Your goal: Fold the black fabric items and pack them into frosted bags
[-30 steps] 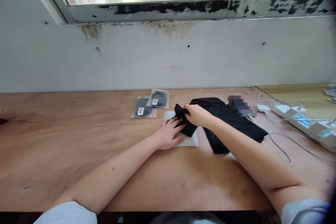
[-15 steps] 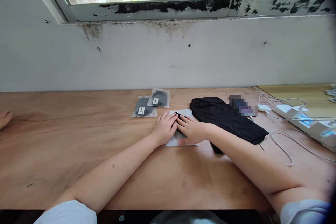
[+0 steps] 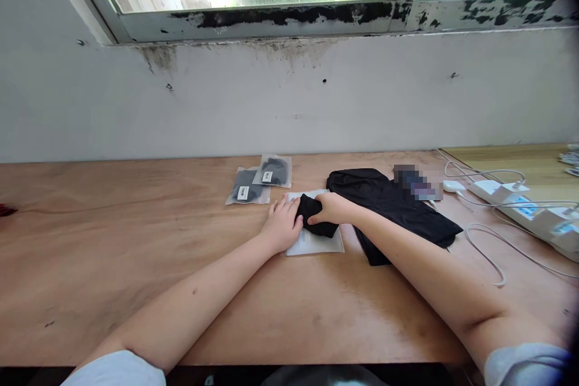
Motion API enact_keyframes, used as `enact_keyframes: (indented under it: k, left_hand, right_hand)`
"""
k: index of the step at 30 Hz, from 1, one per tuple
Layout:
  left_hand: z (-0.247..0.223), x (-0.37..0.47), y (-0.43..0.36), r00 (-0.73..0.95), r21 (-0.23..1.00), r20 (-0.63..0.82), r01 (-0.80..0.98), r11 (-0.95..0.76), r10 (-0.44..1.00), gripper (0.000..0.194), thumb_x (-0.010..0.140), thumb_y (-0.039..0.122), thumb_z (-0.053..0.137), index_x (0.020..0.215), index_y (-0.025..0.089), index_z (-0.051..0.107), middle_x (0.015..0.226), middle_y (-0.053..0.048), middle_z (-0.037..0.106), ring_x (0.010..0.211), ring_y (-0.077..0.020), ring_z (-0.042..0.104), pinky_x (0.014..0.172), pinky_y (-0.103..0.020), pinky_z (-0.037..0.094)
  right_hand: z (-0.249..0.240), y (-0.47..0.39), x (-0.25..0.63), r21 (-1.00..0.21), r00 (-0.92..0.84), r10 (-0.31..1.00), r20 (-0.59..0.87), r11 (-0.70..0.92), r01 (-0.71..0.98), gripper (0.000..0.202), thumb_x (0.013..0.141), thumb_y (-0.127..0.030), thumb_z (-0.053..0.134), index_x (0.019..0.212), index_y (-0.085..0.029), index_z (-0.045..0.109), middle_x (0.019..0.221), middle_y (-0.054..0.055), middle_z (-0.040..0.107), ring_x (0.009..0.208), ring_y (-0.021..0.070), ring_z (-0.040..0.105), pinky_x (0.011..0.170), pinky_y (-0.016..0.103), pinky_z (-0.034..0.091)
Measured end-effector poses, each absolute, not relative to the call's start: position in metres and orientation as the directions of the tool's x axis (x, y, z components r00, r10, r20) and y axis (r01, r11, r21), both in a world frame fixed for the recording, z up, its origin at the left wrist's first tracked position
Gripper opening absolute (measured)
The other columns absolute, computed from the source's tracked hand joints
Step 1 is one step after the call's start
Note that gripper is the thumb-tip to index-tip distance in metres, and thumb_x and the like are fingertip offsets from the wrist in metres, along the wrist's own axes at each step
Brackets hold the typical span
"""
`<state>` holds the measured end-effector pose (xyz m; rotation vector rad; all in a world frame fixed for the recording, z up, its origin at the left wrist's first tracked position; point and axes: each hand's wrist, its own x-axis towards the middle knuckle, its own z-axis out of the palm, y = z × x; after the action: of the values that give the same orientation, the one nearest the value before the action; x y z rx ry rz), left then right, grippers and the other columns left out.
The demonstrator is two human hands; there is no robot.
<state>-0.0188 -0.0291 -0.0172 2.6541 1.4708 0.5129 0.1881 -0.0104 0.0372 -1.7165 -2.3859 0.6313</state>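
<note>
A folded black cloth (image 3: 308,208) lies on a flat white pouch (image 3: 316,245), bunched up under the right hand (image 3: 335,208), whose thumb and bent fingers grip it; the left hand (image 3: 281,224) presses at the pouch's left side, fingers extended and fairly flat, touching the cloth's edge; just beyond, two frosted bags (image 3: 242,184) with labels overlap, a larger black garment (image 3: 380,190) spreads to the right, and farther right sits a white power strip (image 3: 527,211) among cables (image 3: 486,226), all on the wooden table (image 3: 158,241)

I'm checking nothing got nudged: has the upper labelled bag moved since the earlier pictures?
No. Judged against the dark wall hole, the upper bag shows no visible shift and still overlaps the lower bag.
</note>
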Motion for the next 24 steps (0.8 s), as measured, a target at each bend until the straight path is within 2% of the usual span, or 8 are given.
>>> enact_keyframes:
  k: [3,5,7,10,12,14,20,24]
  left_hand:
    - [-0.014,-0.019,-0.032,0.447,0.252,0.332,0.807,-0.535,0.831,0.073,0.096,0.038,0.046,0.158,0.009,0.021,0.157,-0.022,0.037,0.148,-0.0361,0.03,0.117,-0.058,0.027]
    - [-0.013,-0.019,-0.034,0.435,0.261,0.38,0.797,-0.545,0.817,0.084,0.093,0.043,0.053,0.159,0.007,0.014,0.159,-0.025,0.032,0.148,-0.0374,0.031,0.117,-0.056,0.029]
    - [-0.012,-0.018,-0.034,0.473,0.258,0.374,0.773,-0.579,0.798,0.089,0.089,0.045,0.059,0.158,0.007,0.018,0.158,-0.025,0.032,0.146,-0.0382,0.033,0.116,-0.053,0.032]
    - [-0.012,-0.018,-0.034,0.588,0.246,0.305,0.712,-0.658,0.749,0.068,0.088,0.04,0.06,0.148,0.013,0.042,0.15,-0.019,0.047,0.14,-0.0351,0.042,0.114,-0.05,0.035]
    - [-0.012,-0.019,-0.034,0.634,0.24,0.276,0.683,-0.69,0.723,0.046,0.091,0.036,0.057,0.133,0.018,0.058,0.14,-0.014,0.057,0.136,-0.0317,0.047,0.113,-0.049,0.035]
    - [-0.011,-0.019,-0.034,0.644,0.232,0.27,0.678,-0.697,0.716,0.035,0.093,0.034,0.054,0.123,0.021,0.065,0.133,-0.012,0.062,0.131,-0.0297,0.051,0.112,-0.05,0.035]
    - [-0.01,-0.02,-0.034,0.617,0.228,0.26,0.708,-0.669,0.742,0.044,0.089,0.018,0.049,0.13,0.027,0.064,0.135,-0.01,0.06,0.127,-0.0284,0.055,0.113,-0.057,0.03]
    - [-0.008,-0.018,-0.033,0.531,0.273,0.257,0.762,-0.587,0.808,0.036,0.086,0.014,0.05,0.11,0.027,0.072,0.129,-0.009,0.064,0.123,-0.0298,0.057,0.116,-0.063,0.023]
  right_hand:
    - [0.047,-0.006,0.202,-0.644,-0.355,0.908,-0.225,0.135,0.753,0.037,0.063,-0.044,0.084,0.085,-0.016,0.072,0.083,0.007,0.075,0.077,0.0257,0.071,0.06,0.028,0.051]
    - [0.052,-0.001,0.22,-0.843,-0.389,0.884,-0.259,-0.011,0.538,0.036,0.065,-0.034,0.083,0.095,-0.017,0.072,0.089,0.006,0.077,0.082,0.0256,0.072,0.064,0.028,0.056]
    - [0.05,0.003,0.24,-0.951,-0.429,0.866,-0.257,-0.147,0.271,0.044,0.064,-0.028,0.082,0.105,-0.019,0.07,0.095,0.006,0.077,0.086,0.026,0.073,0.069,0.031,0.06]
    - [0.039,0.01,0.262,-0.974,-0.476,0.857,-0.196,-0.228,-0.01,0.044,0.062,-0.022,0.08,0.105,-0.018,0.068,0.096,0.008,0.076,0.085,0.0264,0.073,0.072,0.037,0.062]
    - [0.03,0.012,0.267,-0.967,-0.497,0.854,-0.156,-0.236,-0.101,0.044,0.062,-0.019,0.078,0.104,-0.016,0.067,0.098,0.011,0.076,0.086,0.0276,0.074,0.074,0.039,0.063]
    - [0.022,0.013,0.266,-0.959,-0.521,0.843,-0.133,-0.242,-0.147,0.045,0.063,-0.018,0.076,0.106,-0.015,0.066,0.1,0.012,0.076,0.089,0.0286,0.074,0.077,0.041,0.063]
    - [0.011,0.016,0.268,-0.931,-0.517,0.848,-0.114,-0.273,-0.242,0.043,0.068,-0.025,0.079,0.108,-0.015,0.067,0.105,0.013,0.075,0.085,0.0241,0.075,0.079,0.035,0.062]
    - [0.006,0.015,0.272,-0.928,-0.515,0.851,-0.098,-0.265,-0.261,0.048,0.07,-0.037,0.081,0.11,-0.015,0.067,0.114,0.015,0.073,0.086,0.0236,0.074,0.08,0.036,0.061]
